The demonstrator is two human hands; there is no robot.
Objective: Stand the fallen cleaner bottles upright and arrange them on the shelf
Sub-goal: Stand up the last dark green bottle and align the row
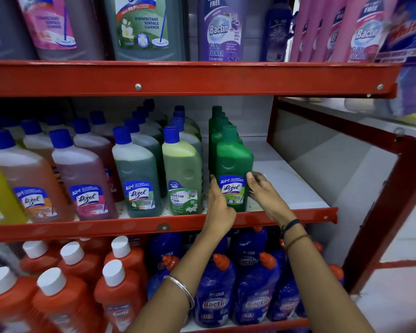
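Observation:
A solid green Lizol bottle (233, 162) with a green cap stands upright at the front of the middle shelf (286, 179), heading a row of matching green bottles behind it. My left hand (220, 203) presses against its lower left side. My right hand (262, 191) touches its lower right side with the fingertips at the label. Both hands frame the bottle between them. To its left stands a pale green Bactin bottle (181, 174) and a dark green Lizol bottle (136, 171), both upright with blue caps.
White shelf surface lies bare to the right of the green row, up to the red upright post (375, 212). Red shelf rails (178, 78) run above and below. Orange bottles (65, 292) and blue Bactin bottles (255, 292) fill the lower shelf; large bottles stand on top.

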